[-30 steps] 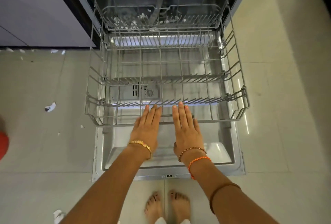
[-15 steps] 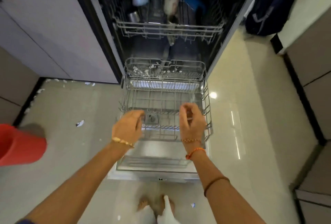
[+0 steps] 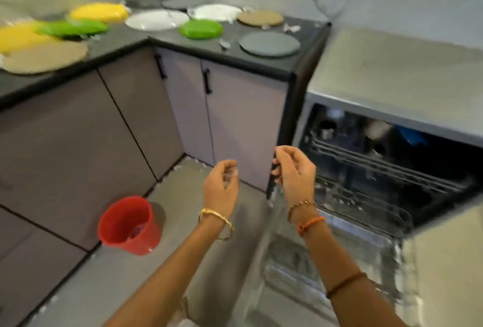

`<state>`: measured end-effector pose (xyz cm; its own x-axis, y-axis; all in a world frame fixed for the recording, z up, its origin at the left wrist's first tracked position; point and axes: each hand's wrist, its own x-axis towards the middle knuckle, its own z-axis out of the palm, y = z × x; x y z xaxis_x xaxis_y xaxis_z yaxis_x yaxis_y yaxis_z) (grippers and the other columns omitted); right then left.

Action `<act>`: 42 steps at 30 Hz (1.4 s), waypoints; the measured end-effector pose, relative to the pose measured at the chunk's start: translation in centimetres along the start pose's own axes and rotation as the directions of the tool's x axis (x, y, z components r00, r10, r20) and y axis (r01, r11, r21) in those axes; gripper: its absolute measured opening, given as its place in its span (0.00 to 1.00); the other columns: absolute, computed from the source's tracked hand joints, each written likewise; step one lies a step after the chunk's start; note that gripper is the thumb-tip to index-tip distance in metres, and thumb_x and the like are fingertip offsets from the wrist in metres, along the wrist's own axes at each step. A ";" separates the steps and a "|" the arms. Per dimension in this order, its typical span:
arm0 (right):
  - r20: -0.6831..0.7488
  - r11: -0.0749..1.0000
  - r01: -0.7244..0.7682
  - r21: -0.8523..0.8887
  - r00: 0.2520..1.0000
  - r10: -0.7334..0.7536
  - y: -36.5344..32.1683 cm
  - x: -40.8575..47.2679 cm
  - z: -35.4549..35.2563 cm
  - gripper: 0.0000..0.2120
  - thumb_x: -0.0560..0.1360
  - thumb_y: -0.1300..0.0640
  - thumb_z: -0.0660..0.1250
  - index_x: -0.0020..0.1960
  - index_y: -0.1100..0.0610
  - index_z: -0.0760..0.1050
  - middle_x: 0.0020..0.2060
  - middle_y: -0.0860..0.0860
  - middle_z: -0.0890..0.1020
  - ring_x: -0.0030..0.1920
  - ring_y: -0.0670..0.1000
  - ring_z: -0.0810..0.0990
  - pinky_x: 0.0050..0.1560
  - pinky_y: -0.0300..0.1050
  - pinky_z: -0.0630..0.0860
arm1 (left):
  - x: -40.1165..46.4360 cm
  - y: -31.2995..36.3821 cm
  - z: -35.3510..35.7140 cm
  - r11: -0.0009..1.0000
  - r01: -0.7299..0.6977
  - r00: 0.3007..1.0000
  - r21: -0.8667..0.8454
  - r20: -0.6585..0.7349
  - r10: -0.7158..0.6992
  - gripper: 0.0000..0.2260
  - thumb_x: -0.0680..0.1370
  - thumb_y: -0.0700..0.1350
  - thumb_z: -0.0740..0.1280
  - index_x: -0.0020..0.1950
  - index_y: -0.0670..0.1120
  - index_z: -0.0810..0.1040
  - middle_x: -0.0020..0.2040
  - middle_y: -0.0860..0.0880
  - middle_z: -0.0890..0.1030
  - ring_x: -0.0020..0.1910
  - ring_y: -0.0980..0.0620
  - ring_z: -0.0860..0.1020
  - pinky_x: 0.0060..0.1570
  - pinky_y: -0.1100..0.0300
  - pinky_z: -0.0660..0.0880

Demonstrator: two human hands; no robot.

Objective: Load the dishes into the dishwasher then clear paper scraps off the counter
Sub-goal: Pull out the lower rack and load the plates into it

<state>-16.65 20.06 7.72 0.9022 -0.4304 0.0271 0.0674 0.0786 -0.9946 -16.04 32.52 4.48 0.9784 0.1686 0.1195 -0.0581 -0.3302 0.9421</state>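
Note:
Several plates lie on the dark L-shaped counter (image 3: 261, 61): a grey plate (image 3: 269, 44) nearest the dishwasher, a green plate (image 3: 200, 29), a tan plate (image 3: 260, 18), white plates (image 3: 156, 20), and yellow, green and tan ones at far left. Paper scraps (image 3: 291, 28) lie among them. The dishwasher (image 3: 379, 169) stands open at right with its lower rack (image 3: 366, 211) pulled out. My left hand (image 3: 222, 185) and my right hand (image 3: 295, 169) hang in mid-air in front of the cabinets, fingers loosely curled, holding nothing.
A red bucket (image 3: 129, 224) stands on the floor by the cabinet corner. Small paper scraps (image 3: 193, 162) lie along the cabinet base. The open dishwasher door (image 3: 326, 274) lies flat just right of my arms. The view is motion-blurred.
Both hands have lifted off the lower rack and their fingers have curled loosely. My view has swung up and left from the dishwasher to the counter with the plates.

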 end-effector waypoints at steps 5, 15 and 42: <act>-0.109 0.914 -0.221 0.341 0.956 0.272 -2.0 7.9 12.9 0.09 0.76 0.59 0.63 0.37 0.53 0.73 0.27 0.46 0.76 0.20 0.40 0.72 0.19 0.32 0.67 | 11.8 0.2 -7.9 0.970 0.164 0.986 -0.179 0.066 -0.154 0.04 0.78 0.40 0.62 0.51 0.45 0.75 0.45 0.48 0.77 0.44 0.51 0.75 0.49 0.53 0.75; -0.110 0.695 -0.311 0.648 0.865 0.490 -2.5 19.6 19.3 0.10 0.77 0.53 0.58 0.39 0.54 0.71 0.39 0.48 0.74 0.38 0.47 0.74 0.37 0.39 0.71 | 29.4 0.8 -10.2 0.871 0.300 0.949 -0.389 0.212 -0.232 0.06 0.80 0.44 0.60 0.46 0.49 0.75 0.43 0.52 0.76 0.42 0.56 0.74 0.40 0.63 0.73; -0.320 0.934 -0.193 0.299 0.902 0.289 0.2 62.9 20.9 0.20 0.77 0.64 0.61 0.68 0.64 0.65 0.64 0.58 0.71 0.65 0.54 0.70 0.62 0.43 0.67 | 74.3 6.5 21.7 0.572 0.670 0.742 -0.474 0.463 -0.485 0.20 0.82 0.43 0.52 0.73 0.36 0.58 0.72 0.39 0.64 0.70 0.43 0.66 0.68 0.53 0.62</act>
<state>49.04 11.78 11.28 0.6972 -0.6535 -0.2948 0.0162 0.4255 -0.9048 60.55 22.71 12.62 0.8457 -0.1445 -0.5137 0.5281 0.3641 0.7672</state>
